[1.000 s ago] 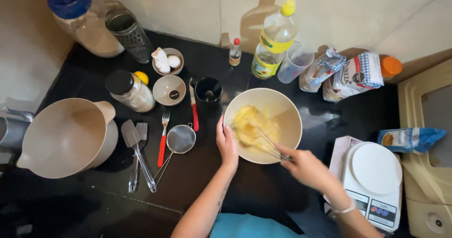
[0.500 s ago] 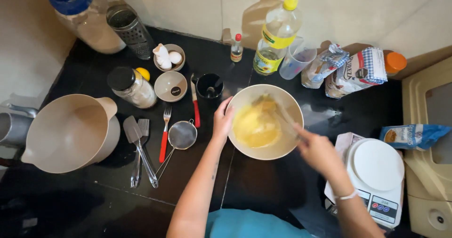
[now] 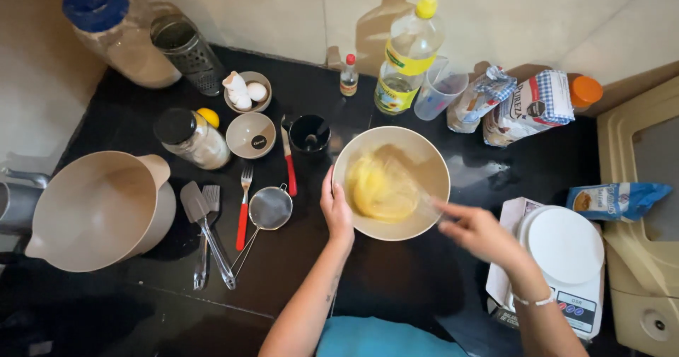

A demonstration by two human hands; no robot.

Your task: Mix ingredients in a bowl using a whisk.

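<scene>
Currently: left hand [image 3: 337, 212] is pressed flat against the left outer wall of the mixing bowl [image 3: 431, 160], fingers wrapped along the rim, steadying it. Right hand [image 3: 479, 231] sits at the bowl's lower right edge, fingers closed round a whisk [image 3: 414, 187] handle; whisk is motion-blurred, wires barely readable, head down in the yellow batter [image 3: 382, 191]. Batter pooled in the left-centre of the bowl.

Bowl stands on the black counter [image 3: 396, 286], centre of view.

Around it:
- Black cup [image 3: 309, 132] just beyond the bowl's upper left, red-handled knife [image 3: 288, 160] beside it.
- Small strainer [image 3: 269, 209] and red-handled fork [image 3: 243, 208] left of the left hand, spatula [image 3: 201, 223] further left.
- Big beige jug [image 3: 95, 208] at far left, well apart.
- Oil bottle [image 3: 407, 60] and clear measuring cup [image 3: 441, 88] behind the bowl by the wall.
- Two flour bags [image 3: 520, 106] to the back right.
- White kitchen scale [image 3: 566, 254] just right of the right hand, not touching.
- Small dish with eggshells [image 3: 247, 92] and glass jar with black lid [image 3: 189, 136] back left.
</scene>
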